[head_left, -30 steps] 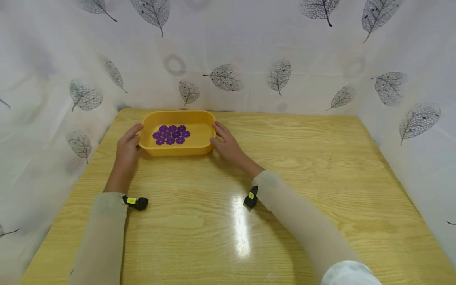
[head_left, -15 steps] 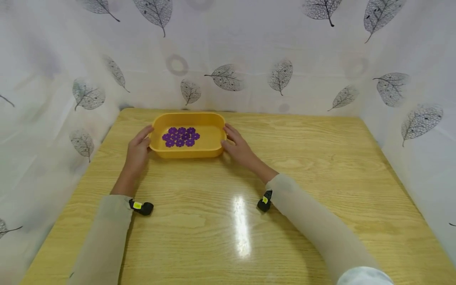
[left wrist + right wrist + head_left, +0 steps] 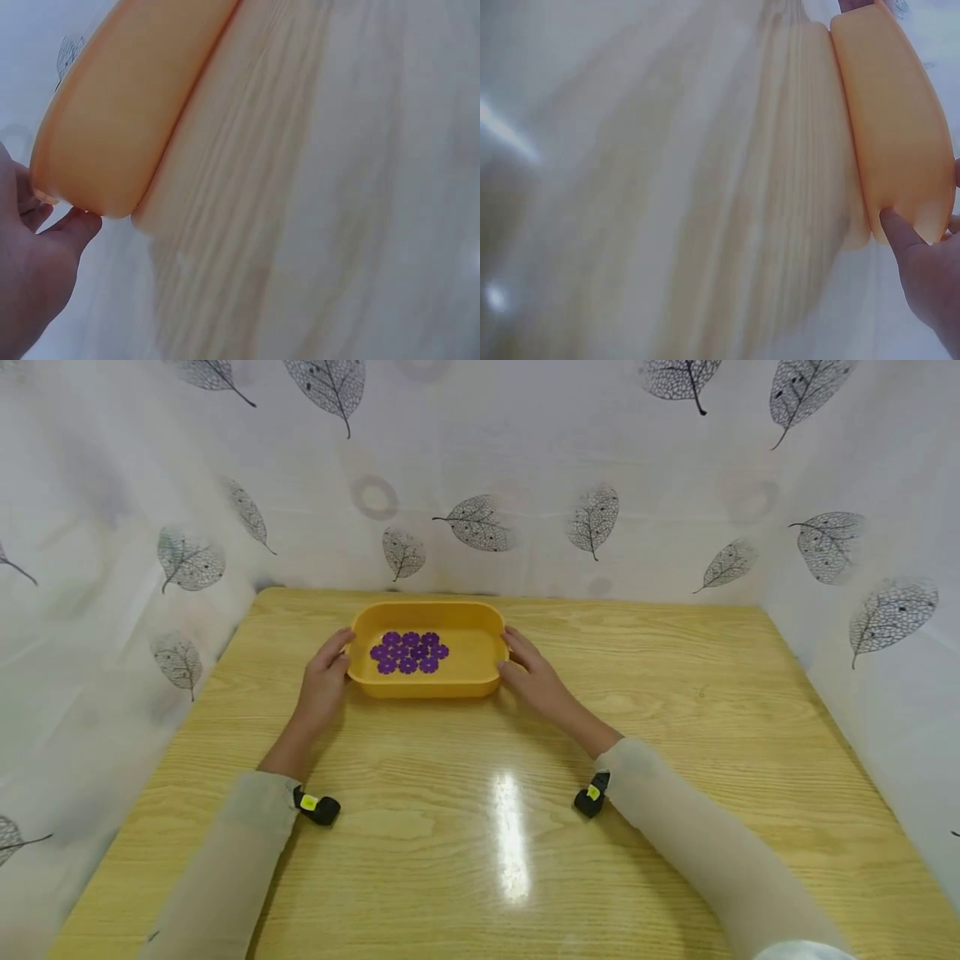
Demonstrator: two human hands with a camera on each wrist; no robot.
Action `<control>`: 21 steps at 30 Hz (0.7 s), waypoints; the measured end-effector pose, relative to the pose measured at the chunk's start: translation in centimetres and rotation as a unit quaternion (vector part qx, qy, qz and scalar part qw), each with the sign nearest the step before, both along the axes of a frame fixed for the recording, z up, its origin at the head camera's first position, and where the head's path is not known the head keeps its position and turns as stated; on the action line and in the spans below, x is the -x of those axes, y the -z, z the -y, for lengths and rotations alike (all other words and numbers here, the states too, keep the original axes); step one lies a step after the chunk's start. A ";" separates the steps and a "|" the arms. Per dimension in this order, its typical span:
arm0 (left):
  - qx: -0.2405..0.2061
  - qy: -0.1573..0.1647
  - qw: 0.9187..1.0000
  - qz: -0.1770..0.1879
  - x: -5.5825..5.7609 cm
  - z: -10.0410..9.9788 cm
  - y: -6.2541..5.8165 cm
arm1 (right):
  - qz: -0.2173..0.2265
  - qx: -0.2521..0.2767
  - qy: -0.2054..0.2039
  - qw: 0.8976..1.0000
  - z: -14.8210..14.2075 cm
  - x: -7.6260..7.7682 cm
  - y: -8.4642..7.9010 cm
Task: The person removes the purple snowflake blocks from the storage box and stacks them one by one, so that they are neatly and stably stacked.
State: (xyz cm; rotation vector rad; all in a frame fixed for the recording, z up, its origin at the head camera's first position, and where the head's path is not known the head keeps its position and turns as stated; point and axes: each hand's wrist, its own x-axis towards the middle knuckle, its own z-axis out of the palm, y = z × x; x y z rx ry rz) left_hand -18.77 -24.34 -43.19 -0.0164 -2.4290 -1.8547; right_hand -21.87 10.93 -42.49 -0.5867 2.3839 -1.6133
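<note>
A yellow oblong plastic tub (image 3: 472, 647) with rounded corners sits toward the back of the table, left of the middle. Inside it, mostly in the left half, lie several purple flower-shaped pieces (image 3: 408, 652) close together. My left hand (image 3: 324, 685) grips the tub's left end, thumb at the near side and fingers at the rim. At the other end my right hand (image 3: 538, 677) holds it the same way. Both wrist views show the tub's smooth outer wall (image 3: 127, 112), with the right thumb (image 3: 901, 229) pressed near its lower edge.
The wood-grain table (image 3: 420, 860) spreads out in front and to the right, with a bright light reflection on it. A white curtain (image 3: 525, 452) printed with grey leaves hangs behind and along both sides. Each sleeve cuff carries a small black camera (image 3: 318, 808).
The tub, with the purple pieces in it, has moved right and slightly nearer along the table. Both hands have travelled with it, keeping their grip on its ends.
</note>
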 end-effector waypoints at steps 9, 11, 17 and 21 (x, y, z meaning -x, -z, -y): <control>-0.002 0.016 1.000 0.004 -0.3 -2.8 0.0 | -0.007 -0.008 0.020 1.000 -2.8 -0.4 0.0; -0.008 0.019 1.000 0.006 -0.3 -3.5 0.1 | -0.006 -0.013 0.024 1.000 -3.6 -0.5 0.1; -0.023 0.026 0.999 0.007 -0.3 -5.6 0.1 | 0.007 -0.009 0.036 0.999 -5.8 -0.8 0.3; -0.025 0.032 0.999 0.006 -0.3 -6.7 0.2 | 0.021 -0.009 0.041 0.999 -6.9 -1.1 0.2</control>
